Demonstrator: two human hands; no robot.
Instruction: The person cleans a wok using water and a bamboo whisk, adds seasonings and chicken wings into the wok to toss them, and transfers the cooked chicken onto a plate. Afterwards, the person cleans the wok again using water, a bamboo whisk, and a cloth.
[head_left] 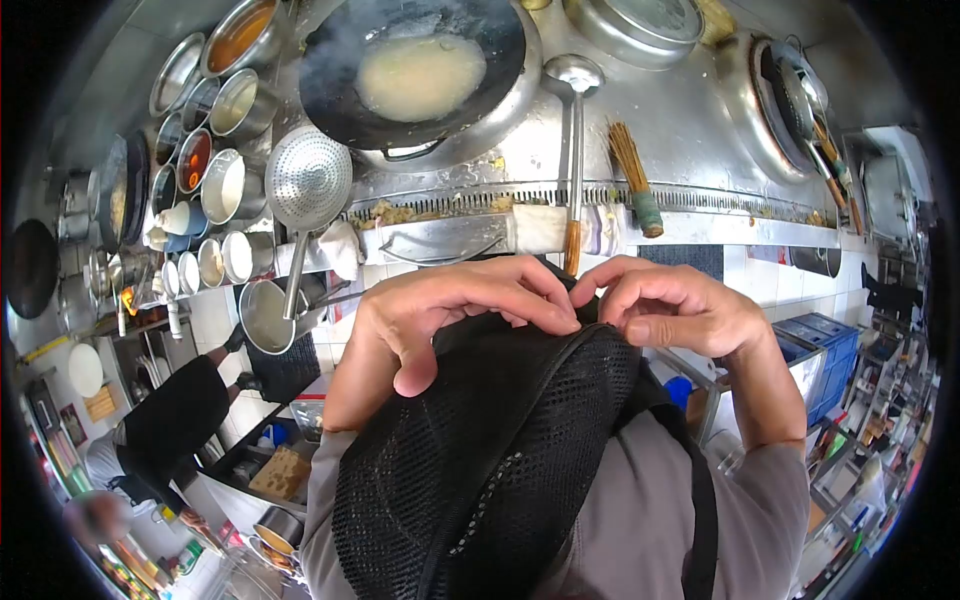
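A black mesh cap (pixel 500 430) fills the lower middle of the view, over a grey shirt (pixel 650 500) and a black strap (pixel 703 520). My left hand (pixel 460 310) reaches across its front edge, index finger stretched along it and thumb held apart. At the same edge, my right hand (pixel 680 305) has its fingers curled, with thumb and index finger closed on the mesh. The fingertips of both hands nearly meet; some fingers are hidden behind the cap. Beyond them, a ladle (pixel 575 75) with a long handle lies on the steel stove top.
A wok (pixel 330 90) holds steaming cloudy liquid (pixel 420 78). A skimmer (pixel 308 180) leans beside several seasoning pots (pixel 232 186). A bamboo brush (pixel 628 160) and a folded cloth (pixel 540 230) lie by the stove edge. Another person (pixel 165 430) is at the left; blue crates (pixel 825 355) stand right.
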